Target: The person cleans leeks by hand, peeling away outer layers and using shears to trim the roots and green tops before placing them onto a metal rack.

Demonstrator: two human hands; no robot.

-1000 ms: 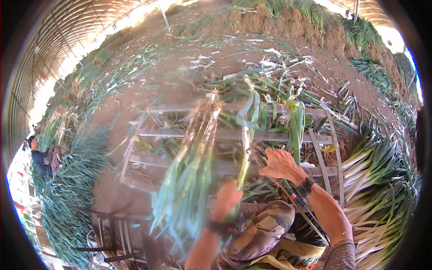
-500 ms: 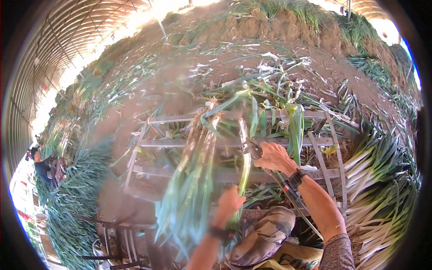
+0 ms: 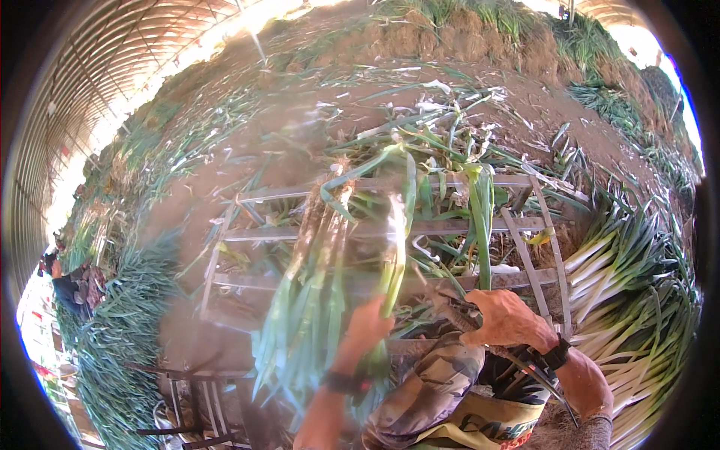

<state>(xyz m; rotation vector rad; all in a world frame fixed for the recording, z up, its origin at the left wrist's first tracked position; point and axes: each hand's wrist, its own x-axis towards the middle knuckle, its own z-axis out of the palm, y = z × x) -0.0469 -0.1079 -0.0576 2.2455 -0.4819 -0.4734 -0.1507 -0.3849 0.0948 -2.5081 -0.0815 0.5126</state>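
Note:
My left hand (image 3: 367,326) is closed around the green part of a leek (image 3: 394,274), whose white end points away from me. In my right hand (image 3: 510,319) is a dark tool that looks like an air blow gun (image 3: 454,306), its narrow nozzle pointing up and left, a little right of the leek. A thin dark hose (image 3: 551,386) runs down from it. Left of the held leek, several unpeeled leeks (image 3: 307,251) with brown roots lie across a metal rack (image 3: 442,226). Torn green leaves (image 3: 481,225) hang over its bars.
Peeled white leeks (image 3: 611,345) are heaped at the right, and a large leafy pile (image 3: 116,345) stands at the left. Leaf scraps (image 3: 450,124) litter the ground beyond the rack. My camouflage-covered knee (image 3: 431,390) is below the tool. Another person (image 3: 75,289) is at the far left.
My right hand and the tool have come down and right, away from the leek. My left hand with the leek has shifted slightly left; the view has also shifted a little.

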